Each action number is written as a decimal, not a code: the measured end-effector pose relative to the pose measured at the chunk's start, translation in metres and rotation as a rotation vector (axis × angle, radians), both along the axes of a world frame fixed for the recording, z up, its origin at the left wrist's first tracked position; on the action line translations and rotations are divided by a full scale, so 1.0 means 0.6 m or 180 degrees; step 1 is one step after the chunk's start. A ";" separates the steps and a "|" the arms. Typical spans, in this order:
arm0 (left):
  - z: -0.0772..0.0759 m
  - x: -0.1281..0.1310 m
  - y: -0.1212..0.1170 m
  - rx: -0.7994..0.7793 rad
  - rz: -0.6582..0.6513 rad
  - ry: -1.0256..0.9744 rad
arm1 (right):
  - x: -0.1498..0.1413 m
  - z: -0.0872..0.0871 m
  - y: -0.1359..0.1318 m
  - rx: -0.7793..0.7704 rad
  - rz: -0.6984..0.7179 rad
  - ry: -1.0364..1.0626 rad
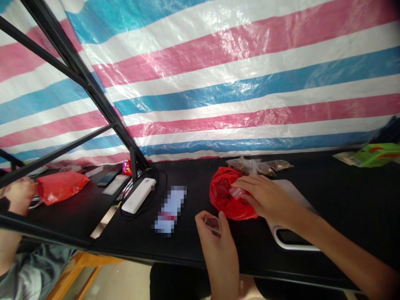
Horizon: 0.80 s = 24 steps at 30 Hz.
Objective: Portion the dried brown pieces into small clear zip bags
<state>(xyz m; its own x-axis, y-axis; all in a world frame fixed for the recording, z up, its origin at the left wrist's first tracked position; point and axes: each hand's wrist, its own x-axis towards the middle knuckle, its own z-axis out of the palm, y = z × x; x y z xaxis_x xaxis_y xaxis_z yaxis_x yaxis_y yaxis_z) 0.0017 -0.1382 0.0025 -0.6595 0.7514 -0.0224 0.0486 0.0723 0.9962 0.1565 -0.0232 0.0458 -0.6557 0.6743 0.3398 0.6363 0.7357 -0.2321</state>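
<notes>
My left hand (pixel 218 241) is curled at the table's front edge, thumb and fingers closed around a small clear plastic bag (pixel 213 224). Its mouth faces up, held apart between them. My right hand (pixel 261 193) reaches over an open red plastic bag (pixel 220 189) with rumpled sides. A piece of clear plastic (pixel 237 192), apparently another small bag, shows at its fingertips, just inside the red rim. The red bag's contents are hidden. Under my right forearm lies a white kitchen scale (pixel 295 189), partly covered. Behind the red bag are clear bags of brown dried bits (pixel 265 167).
Left of my hands, the black table (pixel 193 171) bears a pixelated phone-shaped item (pixel 170 210) and a white power strip (pixel 139 195) with black cable. A green packet (pixel 376 155) lies far right. Beyond a black metal frame (pixel 133 158), another person's hand (pixel 20 193) touches a red bag (pixel 62 186).
</notes>
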 end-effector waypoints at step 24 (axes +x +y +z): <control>-0.023 -0.012 0.026 -0.0207 -0.0176 -0.0705 | -0.005 -0.046 -0.003 -0.0407 -0.0176 -0.0672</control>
<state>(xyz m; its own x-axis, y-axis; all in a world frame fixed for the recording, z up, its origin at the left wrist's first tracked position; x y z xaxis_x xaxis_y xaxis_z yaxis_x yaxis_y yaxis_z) -0.0055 -0.1228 -0.0114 -0.5909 0.7785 -0.2116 -0.1650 0.1401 0.9763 0.1532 -0.0250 0.0185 -0.6640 0.7398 0.1087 0.7191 0.6716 -0.1786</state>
